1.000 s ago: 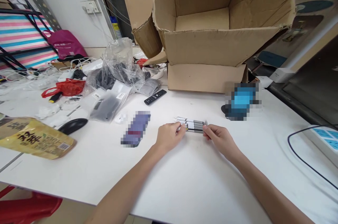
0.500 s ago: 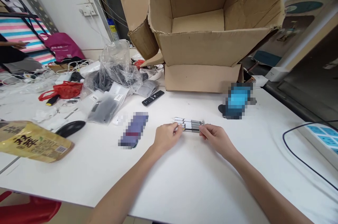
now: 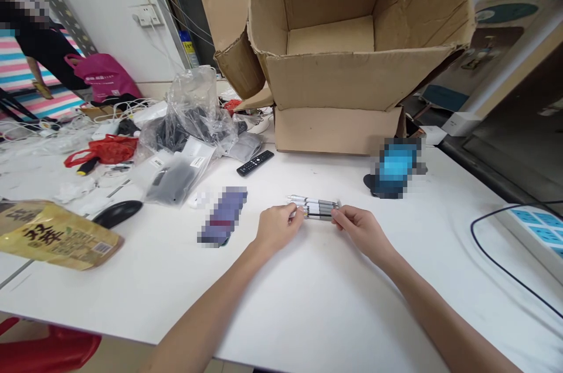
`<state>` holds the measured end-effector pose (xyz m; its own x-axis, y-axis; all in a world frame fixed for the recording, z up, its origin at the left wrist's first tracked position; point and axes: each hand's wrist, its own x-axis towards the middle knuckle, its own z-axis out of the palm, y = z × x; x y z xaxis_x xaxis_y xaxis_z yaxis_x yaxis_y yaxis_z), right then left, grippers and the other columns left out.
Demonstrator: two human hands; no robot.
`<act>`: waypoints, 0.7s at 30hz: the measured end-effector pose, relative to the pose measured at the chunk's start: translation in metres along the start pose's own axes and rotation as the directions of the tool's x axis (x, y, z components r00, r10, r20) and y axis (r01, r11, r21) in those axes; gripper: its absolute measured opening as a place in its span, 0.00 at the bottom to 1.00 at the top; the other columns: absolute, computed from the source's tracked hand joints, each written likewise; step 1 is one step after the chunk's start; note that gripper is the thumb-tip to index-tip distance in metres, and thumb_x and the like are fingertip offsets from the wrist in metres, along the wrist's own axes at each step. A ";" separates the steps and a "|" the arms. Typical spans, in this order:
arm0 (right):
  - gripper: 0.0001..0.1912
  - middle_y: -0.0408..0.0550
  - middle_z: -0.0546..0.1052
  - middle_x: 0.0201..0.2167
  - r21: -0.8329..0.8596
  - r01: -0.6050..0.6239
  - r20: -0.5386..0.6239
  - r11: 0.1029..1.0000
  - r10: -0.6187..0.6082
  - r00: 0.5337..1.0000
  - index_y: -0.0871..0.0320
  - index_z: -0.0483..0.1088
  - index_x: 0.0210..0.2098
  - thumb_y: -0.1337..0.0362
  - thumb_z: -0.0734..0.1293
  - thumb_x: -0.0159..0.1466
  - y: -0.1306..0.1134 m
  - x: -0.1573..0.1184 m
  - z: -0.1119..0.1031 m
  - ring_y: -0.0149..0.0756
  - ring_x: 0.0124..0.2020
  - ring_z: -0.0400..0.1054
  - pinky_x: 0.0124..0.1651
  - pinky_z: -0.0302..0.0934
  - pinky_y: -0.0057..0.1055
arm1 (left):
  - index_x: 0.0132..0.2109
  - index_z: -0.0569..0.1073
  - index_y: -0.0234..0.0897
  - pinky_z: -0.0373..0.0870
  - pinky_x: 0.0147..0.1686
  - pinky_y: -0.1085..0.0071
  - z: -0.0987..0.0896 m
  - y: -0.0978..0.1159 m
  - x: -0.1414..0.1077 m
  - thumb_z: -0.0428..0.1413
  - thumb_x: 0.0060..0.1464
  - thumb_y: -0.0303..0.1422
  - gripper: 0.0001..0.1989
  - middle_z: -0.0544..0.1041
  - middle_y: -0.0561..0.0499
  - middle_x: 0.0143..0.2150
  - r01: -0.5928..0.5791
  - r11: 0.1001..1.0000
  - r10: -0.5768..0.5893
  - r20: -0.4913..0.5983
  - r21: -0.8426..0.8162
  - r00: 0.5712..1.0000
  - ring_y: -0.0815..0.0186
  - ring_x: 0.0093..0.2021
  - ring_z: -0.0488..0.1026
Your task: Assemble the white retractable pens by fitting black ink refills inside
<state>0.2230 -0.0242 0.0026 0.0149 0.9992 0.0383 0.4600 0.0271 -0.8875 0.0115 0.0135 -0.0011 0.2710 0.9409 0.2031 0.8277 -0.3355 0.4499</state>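
Several white and grey pens lie side by side on the white table, pointing left to right. My left hand is closed at their left ends, thumb and fingers pinched on the nearest pen. At the right ends, my right hand pinches the same row between thumb and fingers. Both hands rest low on the tabletop, and the fingers cover the ends of the nearer pens. A blurred-out phone-like object lies left of my left hand.
Behind the pens stands a big open cardboard box. A black remote, plastic-wrapped items and a yellow pouch lie to the left. A blurred screen on a stand and a power strip are on the right.
My hands and the pens have barely moved. At the far left, a person in black has shifted and now stands more upright in view.
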 end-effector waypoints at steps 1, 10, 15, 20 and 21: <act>0.24 0.45 0.73 0.24 0.013 0.027 -0.011 1.000 -0.027 1.000 0.58 0.72 0.28 0.43 0.63 0.61 0.000 0.001 0.000 0.33 0.25 0.63 0.28 0.56 0.29 | 0.25 0.70 0.40 0.51 0.25 0.72 0.000 0.000 0.000 0.42 0.62 0.43 0.22 0.71 0.55 0.20 0.000 1.000 0.000 -0.002 0.000 1.000 0.69 0.21 0.63; 0.26 0.44 0.71 0.21 -0.016 -0.063 0.013 0.998 0.064 0.998 0.58 0.72 0.25 0.43 0.59 0.64 0.003 0.000 0.001 0.33 0.24 0.63 0.28 0.55 0.29 | 0.25 0.69 0.40 0.50 0.24 0.72 -0.002 0.000 0.001 0.42 0.61 0.43 0.22 0.70 0.55 0.19 -0.004 1.000 0.004 0.000 0.011 1.000 0.69 0.21 0.63; 0.17 0.45 0.76 0.31 0.081 0.061 -0.067 0.995 -0.056 0.996 0.56 0.73 0.35 0.48 0.67 0.59 0.005 0.002 0.004 0.36 0.33 0.68 0.37 0.60 0.30 | 0.25 0.69 0.40 0.50 0.24 0.72 -0.003 0.000 0.001 0.43 0.61 0.43 0.22 0.70 0.55 0.19 -0.004 1.000 0.004 -0.013 0.010 1.000 0.69 0.20 0.62; 0.19 0.44 0.75 0.27 0.021 0.034 -0.046 0.999 -0.033 0.998 0.56 0.73 0.31 0.47 0.64 0.62 0.001 -0.001 0.004 0.35 0.30 0.67 0.34 0.59 0.30 | 0.25 0.69 0.40 0.50 0.24 0.72 -0.004 0.000 0.001 0.43 0.62 0.43 0.21 0.71 0.55 0.20 -0.003 1.000 0.003 -0.015 0.015 1.000 0.69 0.21 0.64; 0.20 0.44 0.74 0.24 -0.005 0.013 -0.035 1.000 -0.013 0.999 0.57 0.72 0.28 0.47 0.62 0.63 0.000 -0.001 0.003 0.34 0.28 0.66 0.32 0.58 0.30 | 0.25 0.70 0.40 0.50 0.24 0.72 -0.004 0.000 0.001 0.43 0.62 0.42 0.21 0.71 0.55 0.20 -0.003 1.000 0.003 -0.011 0.018 1.000 0.69 0.21 0.64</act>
<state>0.2199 -0.0255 0.0011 0.0398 0.9970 0.0662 0.4648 0.0402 -0.8845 0.0101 0.0142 0.0028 0.2680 0.9394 0.2137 0.8356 -0.3371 0.4337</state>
